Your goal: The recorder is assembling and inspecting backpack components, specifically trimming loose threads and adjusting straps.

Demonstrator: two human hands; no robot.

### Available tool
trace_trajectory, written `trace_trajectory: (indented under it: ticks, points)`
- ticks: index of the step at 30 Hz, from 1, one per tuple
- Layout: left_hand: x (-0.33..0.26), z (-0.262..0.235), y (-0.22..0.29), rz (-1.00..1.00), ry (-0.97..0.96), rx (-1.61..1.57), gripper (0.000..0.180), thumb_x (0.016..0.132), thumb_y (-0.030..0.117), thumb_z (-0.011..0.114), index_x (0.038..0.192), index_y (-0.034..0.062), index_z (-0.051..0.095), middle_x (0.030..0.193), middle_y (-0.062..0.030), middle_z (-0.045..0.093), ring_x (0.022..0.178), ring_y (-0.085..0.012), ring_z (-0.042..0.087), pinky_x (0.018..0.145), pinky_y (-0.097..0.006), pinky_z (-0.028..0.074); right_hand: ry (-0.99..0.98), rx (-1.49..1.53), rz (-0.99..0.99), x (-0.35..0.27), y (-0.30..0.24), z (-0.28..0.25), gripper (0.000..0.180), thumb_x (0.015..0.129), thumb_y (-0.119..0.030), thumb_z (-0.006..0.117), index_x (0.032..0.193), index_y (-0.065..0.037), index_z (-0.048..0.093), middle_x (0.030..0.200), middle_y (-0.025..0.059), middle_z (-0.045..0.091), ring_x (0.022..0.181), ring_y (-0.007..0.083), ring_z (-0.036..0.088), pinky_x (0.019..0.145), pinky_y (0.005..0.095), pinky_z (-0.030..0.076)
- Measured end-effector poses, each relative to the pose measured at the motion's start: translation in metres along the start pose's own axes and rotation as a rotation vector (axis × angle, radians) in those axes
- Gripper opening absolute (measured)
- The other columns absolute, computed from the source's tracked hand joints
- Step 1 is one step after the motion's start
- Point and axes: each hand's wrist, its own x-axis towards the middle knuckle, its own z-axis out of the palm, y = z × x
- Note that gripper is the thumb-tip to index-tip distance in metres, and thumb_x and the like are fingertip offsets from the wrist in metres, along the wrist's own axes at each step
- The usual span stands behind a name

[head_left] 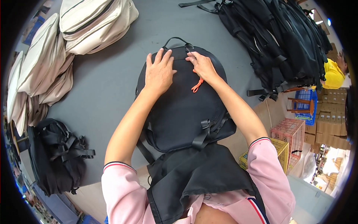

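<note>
A black backpack lies on the grey table in front of me, its carry handle at the far end and buckled straps at the near end. My left hand rests on the upper left of the backpack, fingers stretched out and apart. Close to the right base of the handle, my right hand has its fingertips pinched together. An orange cord loop hangs out from under that hand; what it is tied to is hidden in the palm.
Beige backpacks stand along the table's left side, with a small black bag nearer me. More black backpacks are heaped at the far right. Beyond the table are plastic crates, cartons and a person in yellow.
</note>
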Motion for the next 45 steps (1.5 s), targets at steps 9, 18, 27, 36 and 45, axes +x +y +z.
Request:
trace_trajectory:
  ticks: [9,18,27,36,45]
  points:
    - [-0.001,0.027,-0.008,-0.081,-0.202,0.042,0.052,0.087,0.031,0.057,0.134,0.0124,0.044,0.146,-0.0007,0.032,0.136,-0.0216,0.026,0.102,-0.053,0.031,-0.01,-0.493,-0.52,-0.033,0.02,0.006,0.033,0.082,-0.003,0.054,0.115,-0.002,0.056,0.12,0.0095,0.057,0.103,0.0294,0.053,0.086,0.0379,0.047]
    - [-0.008,0.029,-0.011,-0.094,-0.151,0.016,0.051,0.087,0.029,0.057,0.134,0.0129,0.044,0.146,-0.0003,0.033,0.136,-0.0216,0.025,0.104,-0.054,0.027,-0.083,-0.514,-0.442,-0.035,0.013,0.006,0.026,0.081,-0.002,0.053,0.106,-0.002,0.058,0.114,0.0104,0.061,0.093,0.029,0.054,0.08,0.038,0.049]
    - [0.034,0.051,-0.006,0.031,-0.08,-0.068,0.056,0.089,0.039,0.053,0.132,0.0039,0.044,0.134,-0.0068,0.046,0.128,-0.0225,0.039,0.107,-0.05,0.025,-0.037,0.378,0.124,-0.039,-0.02,-0.008,0.021,0.094,-0.01,0.045,0.108,-0.001,0.058,0.104,0.0062,0.062,0.086,0.0136,0.059,0.075,0.0272,0.049]
    - [0.025,0.039,0.021,0.056,-0.102,-0.144,0.073,0.076,0.051,0.064,0.122,-0.0031,0.05,0.111,-0.0129,0.054,0.105,-0.0275,0.05,0.095,-0.037,0.037,0.143,-0.312,-0.426,0.007,0.01,-0.032,0.032,0.086,0.004,0.048,0.117,-0.002,0.054,0.11,0.0139,0.063,0.102,0.0272,0.06,0.088,0.0343,0.047]
    - [0.012,0.052,0.022,0.127,-0.051,-0.015,0.048,0.081,0.035,0.062,0.111,-0.0019,0.059,0.097,-0.0086,0.052,0.092,-0.0223,0.049,0.081,-0.033,0.041,-0.06,-0.206,-0.342,0.027,0.016,-0.021,0.033,0.087,0.0,0.05,0.12,-0.001,0.053,0.111,0.0127,0.062,0.104,0.0297,0.059,0.088,0.0363,0.047]
